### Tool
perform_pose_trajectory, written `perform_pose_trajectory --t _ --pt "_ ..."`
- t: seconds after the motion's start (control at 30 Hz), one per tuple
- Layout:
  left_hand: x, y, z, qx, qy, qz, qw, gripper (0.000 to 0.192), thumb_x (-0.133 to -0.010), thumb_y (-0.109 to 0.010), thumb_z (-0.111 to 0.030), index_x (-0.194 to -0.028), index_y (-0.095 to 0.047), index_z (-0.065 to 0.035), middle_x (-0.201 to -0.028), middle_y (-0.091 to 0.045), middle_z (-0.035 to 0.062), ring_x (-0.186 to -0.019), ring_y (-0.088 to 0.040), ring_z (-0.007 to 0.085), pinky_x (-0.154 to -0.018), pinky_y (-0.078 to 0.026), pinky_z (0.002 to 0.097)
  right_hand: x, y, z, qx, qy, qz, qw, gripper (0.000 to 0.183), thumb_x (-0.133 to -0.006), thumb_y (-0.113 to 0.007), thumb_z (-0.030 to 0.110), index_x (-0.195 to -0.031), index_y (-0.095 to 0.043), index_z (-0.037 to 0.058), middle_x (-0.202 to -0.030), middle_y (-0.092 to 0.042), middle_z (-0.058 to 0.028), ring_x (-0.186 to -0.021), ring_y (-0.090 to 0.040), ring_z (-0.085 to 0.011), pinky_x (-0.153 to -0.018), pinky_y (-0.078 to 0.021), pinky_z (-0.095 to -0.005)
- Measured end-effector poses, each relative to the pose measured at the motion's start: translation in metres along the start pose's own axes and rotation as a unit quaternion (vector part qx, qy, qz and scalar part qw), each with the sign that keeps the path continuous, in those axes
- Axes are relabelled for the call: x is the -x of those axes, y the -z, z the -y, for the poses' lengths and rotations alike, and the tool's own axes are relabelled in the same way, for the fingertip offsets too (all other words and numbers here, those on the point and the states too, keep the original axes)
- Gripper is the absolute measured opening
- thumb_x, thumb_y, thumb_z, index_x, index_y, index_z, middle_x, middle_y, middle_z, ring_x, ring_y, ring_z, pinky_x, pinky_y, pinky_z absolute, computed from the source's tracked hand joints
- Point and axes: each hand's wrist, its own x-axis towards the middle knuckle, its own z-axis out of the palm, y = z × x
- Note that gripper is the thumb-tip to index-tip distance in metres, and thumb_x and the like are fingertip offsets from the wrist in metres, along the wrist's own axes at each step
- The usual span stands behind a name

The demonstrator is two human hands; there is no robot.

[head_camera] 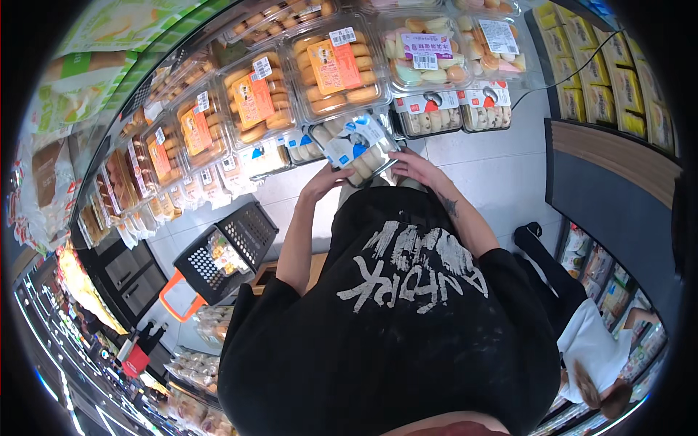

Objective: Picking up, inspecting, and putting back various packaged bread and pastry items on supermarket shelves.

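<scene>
A clear plastic box of pale, oblong pastries [357,146], with a blue and white label, is held tilted in front of my body. My left hand [334,182] grips its lower edge on the picture's left. On the other side, my right hand [413,165] has its fingers at the box's right corner. Just beyond the box, a larger clear box of round golden pastries [338,71] bears an orange label. Boxes of pastries with red and white labels [431,111] lie to the right. Behind them is a box of pastel-coloured pastries [425,52].
A black perforated shopping basket [218,259] with an orange handle stands on the left. Yellow packets [600,71] fill a display at the right, above a dark counter side [605,188]. Another person [591,349] is at the lower right, near stocked shelves.
</scene>
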Motion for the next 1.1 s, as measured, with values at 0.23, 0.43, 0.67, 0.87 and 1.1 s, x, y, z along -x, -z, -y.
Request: perform_pose_trajectory --t 0.23,0.43,0.67,0.87,1.1 --pt "0.029 -0.039 0.015 0.065 0.03 -0.029 0.997 0.082 -0.066 -0.073 -0.02 -0.131 -0.025 -0.0057 -0.122 -0.043 0.0048 -0.107 -0.042 0.0146 -0.086 -0.037 0.0269 0.041 0.014 -0.004 0.147 0.004 0.062 0.987 0.083 -0.067 -0.073 0.028 -0.127 -0.025 -0.0021 -0.116 -0.044 -0.0127 -0.102 -0.049 -0.0198 -0.081 -0.043 -0.0308" --pt "0.051 -0.079 -0.029 -0.031 -0.033 0.021 0.999 0.084 -0.058 -0.077 -0.012 -0.128 -0.031 -0.0039 -0.121 -0.046 0.0075 -0.113 -0.041 0.0197 -0.096 -0.033 0.0318 0.064 0.026 -0.009 0.296 0.094 0.043 0.949 0.095 -0.058 -0.079 0.027 -0.129 -0.022 -0.0022 -0.123 -0.039 -0.0152 -0.115 -0.039 -0.0252 -0.097 -0.0323 -0.0326" --pt "0.05 -0.069 -0.029 -0.187 -0.09 -0.025 0.978 0.095 -0.052 -0.078 -0.008 -0.131 -0.026 -0.0061 -0.124 -0.041 0.0101 -0.115 -0.038 0.0253 -0.101 -0.027 0.0354 0.1 0.003 0.008 0.32 0.165 0.051 0.932 0.097 -0.055 -0.08 0.017 -0.13 -0.021 0.0001 -0.127 -0.037 -0.0163 -0.119 -0.035 -0.0243 -0.1 -0.0277 -0.0342" --pt "0.1 -0.084 -0.105 -0.275 -0.269 -0.078 0.92 0.098 -0.052 -0.081 -0.019 -0.132 -0.026 -0.0069 -0.129 -0.035 0.0118 -0.121 -0.03 0.0244 -0.102 -0.023 0.0333 0.147 -0.042 0.047 0.33 0.202 0.016 0.922 0.068 -0.062 -0.077 0.015 -0.118 -0.042 -0.0007 -0.11 -0.054 -0.0107 -0.101 -0.051 -0.0196 -0.09 -0.0391 -0.0309" --pt "0.139 -0.091 -0.151 -0.152 -0.425 -0.133 0.882 0.078 -0.068 -0.072 -0.026 -0.13 -0.03 -0.0018 -0.124 -0.044 0.016 -0.116 -0.041 0.0218 -0.096 -0.032 0.0324 0.169 -0.116 0.052 0.277 0.274 0.017 0.921 0.047 -0.069 -0.072 0.014 -0.108 -0.051 -0.0018 -0.105 -0.057 -0.0073 -0.097 -0.052 -0.0148 -0.088 -0.0387 -0.0286"
